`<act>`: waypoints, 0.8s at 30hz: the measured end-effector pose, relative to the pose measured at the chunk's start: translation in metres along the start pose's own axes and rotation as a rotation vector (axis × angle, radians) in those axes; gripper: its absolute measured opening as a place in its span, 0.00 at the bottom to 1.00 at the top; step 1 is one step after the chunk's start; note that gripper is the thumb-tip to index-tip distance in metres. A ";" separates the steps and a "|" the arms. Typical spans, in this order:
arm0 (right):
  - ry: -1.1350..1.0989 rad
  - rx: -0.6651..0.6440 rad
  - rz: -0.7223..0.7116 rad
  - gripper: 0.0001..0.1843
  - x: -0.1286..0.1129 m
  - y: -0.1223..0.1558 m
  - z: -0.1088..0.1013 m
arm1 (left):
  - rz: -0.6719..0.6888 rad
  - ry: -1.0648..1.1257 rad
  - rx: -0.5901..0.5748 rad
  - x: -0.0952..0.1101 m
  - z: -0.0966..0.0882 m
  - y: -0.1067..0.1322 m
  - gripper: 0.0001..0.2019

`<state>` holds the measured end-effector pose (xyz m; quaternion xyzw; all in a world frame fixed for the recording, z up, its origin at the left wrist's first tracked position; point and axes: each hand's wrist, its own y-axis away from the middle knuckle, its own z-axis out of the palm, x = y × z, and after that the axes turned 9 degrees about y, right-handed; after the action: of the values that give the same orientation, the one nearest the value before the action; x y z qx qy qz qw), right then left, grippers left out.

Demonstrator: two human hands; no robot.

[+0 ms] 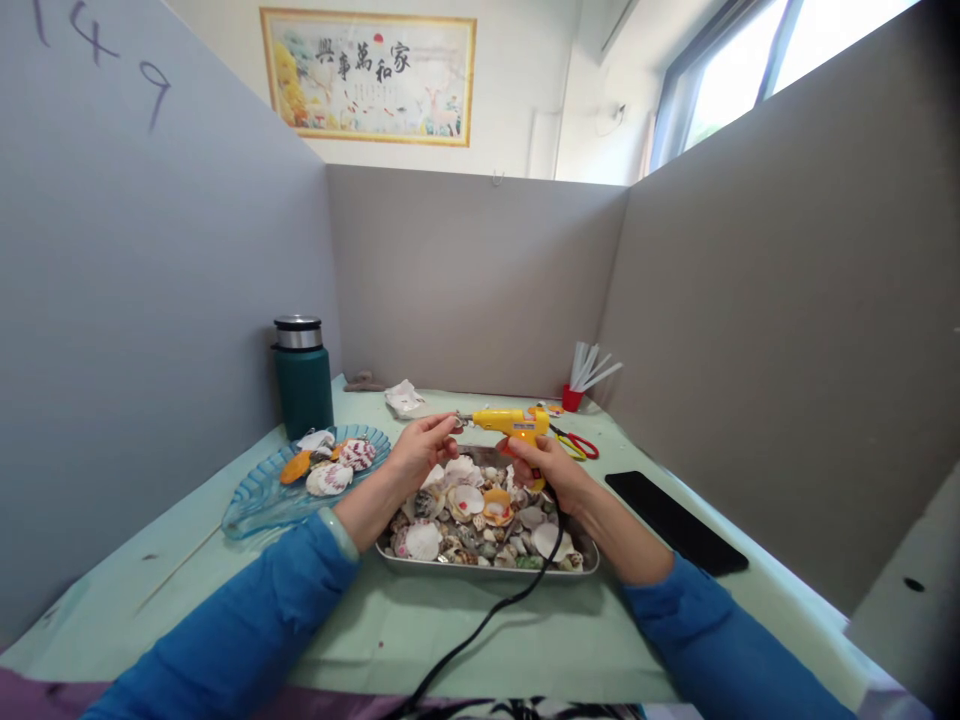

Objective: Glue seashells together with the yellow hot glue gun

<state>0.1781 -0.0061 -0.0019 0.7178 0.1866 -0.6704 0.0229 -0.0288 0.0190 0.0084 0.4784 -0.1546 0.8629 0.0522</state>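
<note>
My right hand (546, 468) grips a yellow hot glue gun (510, 421) by its handle, nozzle to the left. The fingertips of my left hand (424, 448) pinch a small pale piece (458, 423) that looks like a shell, right at the nozzle. Whether the two touch is too small to tell. Under both hands lies a metal tray (487, 573) filled with shells (466, 500) of several sizes. The gun's black cord (480, 628) runs over the tray's front rim towards me.
To the left, a blue glass dish (251, 505) bears several larger shells, with a green bottle (303, 390) behind it. A thin stick (178, 568) lies nearby. Glue sticks stand in a red cup (572, 399). Scissors (581, 445) and a black slab (675, 520) lie right. Grey partitions enclose the table.
</note>
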 end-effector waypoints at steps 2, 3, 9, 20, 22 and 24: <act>-0.006 0.002 -0.003 0.20 0.000 0.000 0.000 | -0.007 -0.005 -0.007 0.000 0.000 0.000 0.14; -0.008 0.002 -0.004 0.20 0.000 0.000 0.000 | -0.011 -0.005 -0.008 0.000 0.000 0.000 0.14; -0.010 0.009 -0.012 0.19 0.000 0.000 0.000 | -0.021 0.004 -0.017 0.001 0.000 0.001 0.13; 0.028 -0.007 0.002 0.19 -0.003 0.001 0.001 | 0.005 0.013 -0.016 -0.001 -0.002 -0.001 0.14; 0.025 -0.013 0.000 0.19 -0.003 0.001 0.001 | 0.005 0.009 -0.022 0.000 -0.002 -0.001 0.14; 0.020 -0.020 -0.007 0.18 -0.004 0.002 0.000 | -0.004 0.011 -0.025 0.000 -0.002 0.000 0.14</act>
<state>0.1780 -0.0086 0.0012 0.7235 0.1960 -0.6614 0.0259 -0.0301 0.0200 0.0074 0.4733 -0.1640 0.8633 0.0609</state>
